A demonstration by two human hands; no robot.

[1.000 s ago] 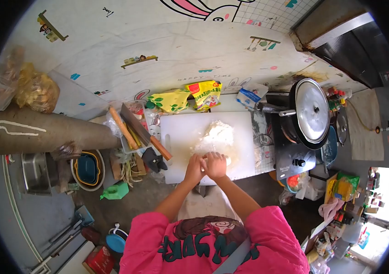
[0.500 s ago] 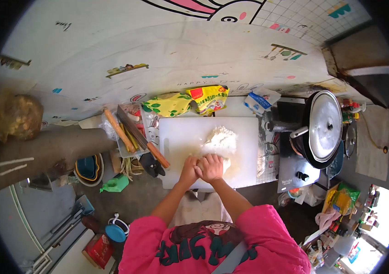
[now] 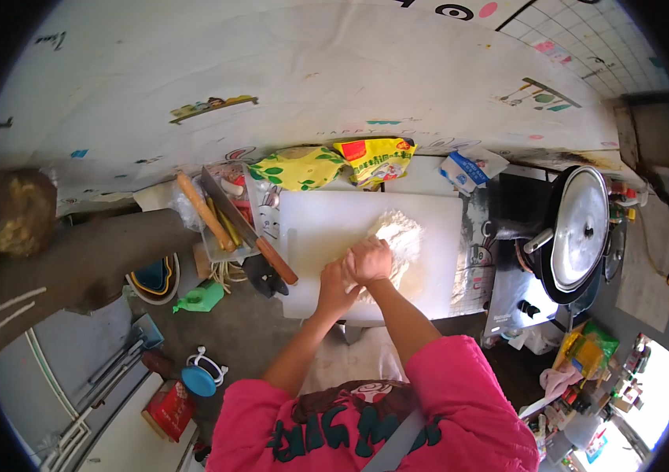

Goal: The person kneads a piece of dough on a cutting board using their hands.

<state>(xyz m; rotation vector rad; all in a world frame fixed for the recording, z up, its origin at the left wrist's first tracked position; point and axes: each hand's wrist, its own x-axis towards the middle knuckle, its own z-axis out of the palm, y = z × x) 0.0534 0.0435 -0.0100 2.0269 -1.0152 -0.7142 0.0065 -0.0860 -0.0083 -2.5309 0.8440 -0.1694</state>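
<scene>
A white, floury mass of dough (image 3: 401,234) lies on the white cutting board (image 3: 311,220), loose and crumbly at its far side. My right hand (image 3: 371,261) is curled over the near part of it, knuckles up. Close against it, my left hand (image 3: 336,285) has its fingers closed at the dough's near left edge. The fingertips of both hands are hidden, as is the dough beneath them. Flour and pale smears mark the board around the dough.
Left of the board, a cleaver (image 3: 275,262) and a rolling pin (image 3: 202,206) rest across a clear bin. Behind stand a green-patterned yellow bag (image 3: 299,167) and a yellow packet (image 3: 378,161). A lidded wok (image 3: 580,228) sits on the cooktop (image 3: 507,303) at right.
My hands have moved forward and now bunch more tightly over the dough, the right one curling into a fist. The whole view has shifted slightly as my head moved.
</scene>
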